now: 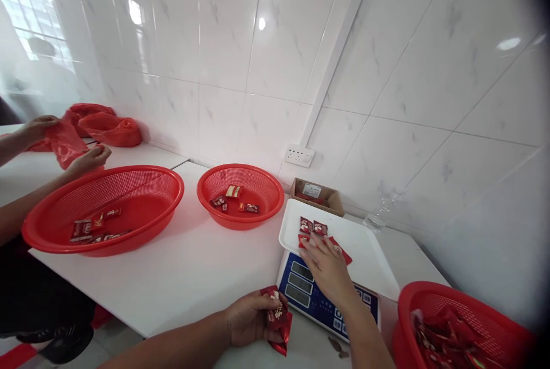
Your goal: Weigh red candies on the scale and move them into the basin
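Note:
My left hand (249, 318) is closed round red candy packets (277, 311) with white lettering, just in front of a digital scale (301, 286). My right hand (326, 266) reaches over the scale's white tray (373, 260), its fingers spread and lying over red packets there. Two small dark-red packets (313, 226) lie just beyond my fingertips on the tray. Another red packet (341, 250) shows at the right of my fingers. The ones under my palm are partly hidden. My right forearm covers part of the scale's keypad.
A red basket full of packets (455, 334) stands at the right. Two red baskets, a round one (240, 221) and a large oval one (167, 217), hold several packets. Behind the scale are a cardboard box (335, 200) and a clear bottle (380, 214). A co-worker's hands (90, 160) handle a red bag at the left.

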{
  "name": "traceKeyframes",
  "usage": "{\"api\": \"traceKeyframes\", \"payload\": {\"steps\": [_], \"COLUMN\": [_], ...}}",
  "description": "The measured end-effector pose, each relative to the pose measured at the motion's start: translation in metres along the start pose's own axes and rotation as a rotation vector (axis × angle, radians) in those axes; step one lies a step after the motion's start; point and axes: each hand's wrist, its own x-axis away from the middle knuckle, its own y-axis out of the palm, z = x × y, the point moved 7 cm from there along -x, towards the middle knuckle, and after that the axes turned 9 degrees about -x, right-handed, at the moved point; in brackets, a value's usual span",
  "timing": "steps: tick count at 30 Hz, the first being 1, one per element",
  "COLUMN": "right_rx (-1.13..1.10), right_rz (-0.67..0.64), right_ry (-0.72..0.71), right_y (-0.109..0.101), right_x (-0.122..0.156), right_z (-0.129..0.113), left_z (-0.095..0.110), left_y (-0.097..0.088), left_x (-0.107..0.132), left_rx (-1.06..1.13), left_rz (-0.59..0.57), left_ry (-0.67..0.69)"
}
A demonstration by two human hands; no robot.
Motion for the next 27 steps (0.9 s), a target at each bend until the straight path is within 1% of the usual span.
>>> {"api": "traceKeyframes", "payload": {"steps": [2,4,6,7,8,10,11,14,16,17,19,20,22,24,25,27], "right_rx": [-0.035,-0.149,-0.362,-0.495,-0.625,-0.869,-0.966,-1.268,-1.509,-1.608,-1.74,-1.764,-1.749,-1.708,-1.697,-1.701], "right_rz": [0.024,0.131,0.247,0.275,0.271,0.181,0.149,0.129,0.127,0.14,0.148,0.136,0.086,0.051,0.042,0.005], "right_ry": [0.011,-0.016,-0.024,0.011,0.089,0.273,0.325,0.444,0.531,0.556,0.563,0.541,0.478,0.433,0.437,0.501], "right_y": [-0.003,-0.013,-0.022,-0.021,-0.015,0.012,0.027,0.071,0.098,0.107,0.117,0.119,0.119,0.119,0.12,0.126], "right_x": [0.003,0.011,0.027,0.038,0.049,0.076,0.089,0.123,0.137,0.141,0.143,0.143,0.141,0.14,0.14,0.143], "right_z": [-0.004,-0.01,-0.014,-0.015,-0.013,-0.012,-0.015,-0.021,-0.022,-0.022,-0.02,-0.02,-0.022,-0.026,-0.028,-0.032], "left_z": [0.0,0.0,0.0,0.001,0.002,0.004,0.006,0.012,0.015,0.016,0.018,0.019,0.021,0.021,0.02,0.019], "left_y": [0.0,0.0,0.0,0.001,0.002,0.006,0.01,0.024,0.034,0.039,0.046,0.047,0.044,0.039,0.038,0.036], "left_x": [0.0,0.0,0.001,0.002,0.004,0.008,0.01,0.017,0.02,0.021,0.022,0.021,0.019,0.017,0.016,0.016], "left_rx": [0.001,-0.008,-0.046,-0.078,-0.119,-0.216,-0.259,-0.362,-0.446,-0.51,-0.671,-0.75,-0.867,-0.902,-0.899,-0.884], "left_rz": [0.005,0.01,0.021,0.034,0.046,0.055,0.046,-0.012,-0.068,-0.098,-0.116,-0.09,0.008,0.09,0.11,0.129], "left_ry": [0.001,0.007,0.038,0.069,0.106,0.195,0.238,0.354,0.404,0.419,0.448,0.455,0.448,0.415,0.396,0.364]}}
